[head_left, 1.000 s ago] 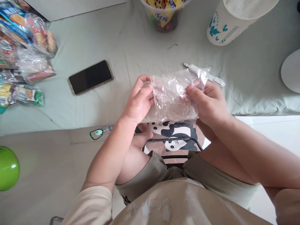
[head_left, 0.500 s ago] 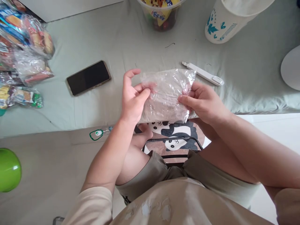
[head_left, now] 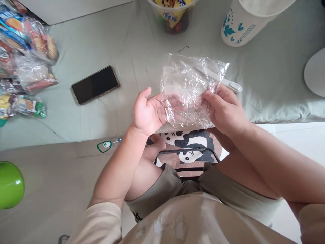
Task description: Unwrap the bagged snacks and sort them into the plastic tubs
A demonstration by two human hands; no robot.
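A crinkled clear plastic bag [head_left: 189, 88] is held up above the pale green cloth [head_left: 132, 51]. My left hand [head_left: 147, 113] grips its lower left edge, thumb raised and fingers partly behind the film. My right hand [head_left: 224, 110] pinches its lower right side with the fingers curled. A white sealing clip [head_left: 230, 84] lies on the cloth just behind the bag, partly hidden by it.
A black phone [head_left: 95, 84] lies to the left. Wrapped snack packs [head_left: 24, 57] pile at the far left. A clear tub of sweets [head_left: 174, 15] and a white patterned container [head_left: 243, 20] stand at the back. A green ball [head_left: 10, 184] sits lower left, a panda-print stool [head_left: 189, 149] below my hands.
The bag, folded low between both hands a moment ago, has been opened out and lifted, now covering part of the white clip. My left fingers slid behind the film.
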